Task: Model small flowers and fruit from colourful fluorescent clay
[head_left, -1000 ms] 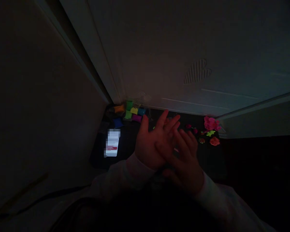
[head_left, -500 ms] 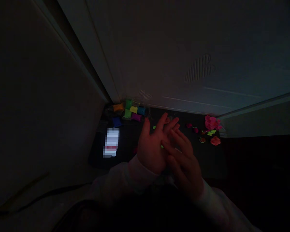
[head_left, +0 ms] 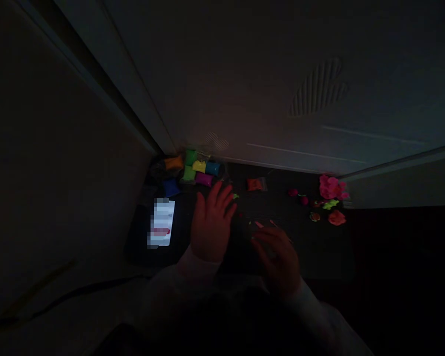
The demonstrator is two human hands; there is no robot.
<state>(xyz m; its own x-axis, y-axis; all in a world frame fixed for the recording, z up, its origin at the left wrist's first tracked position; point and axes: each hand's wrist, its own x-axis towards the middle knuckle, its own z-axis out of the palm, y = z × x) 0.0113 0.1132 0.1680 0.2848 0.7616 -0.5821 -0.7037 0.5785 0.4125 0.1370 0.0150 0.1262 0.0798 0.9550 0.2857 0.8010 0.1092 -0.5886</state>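
Note:
Palm up with fingers spread, my left hand (head_left: 212, 228) is held over the dark table (head_left: 319, 252) and shows nothing in it. To its right, my right hand (head_left: 280, 259) has thumb and forefinger closed together, with a tiny green piece of clay (head_left: 252, 239) at the tips. Just beyond those fingertips lie a green crumb (head_left: 249, 223) and a pink flat strip (head_left: 259, 224). A light green bit (head_left: 236, 196) rests by my left fingertips. Farther back is an orange clay packet (head_left: 254, 184). The room is very dim, so fine detail is lost.
Several coloured clay packets (head_left: 204, 179) are heaped at the back left. A lit phone (head_left: 163, 222) lies in front of them. Pink flower shapes (head_left: 332, 188), an orange-red one (head_left: 336, 217) and small round red pieces (head_left: 292, 192) sit at right. A pale panel (head_left: 267, 109) rises behind.
My hands have come apart. The left moved leftward; the right drew away from the left palm, where the small green piece lay half a second ago. The pink strips and orange packet are now uncovered.

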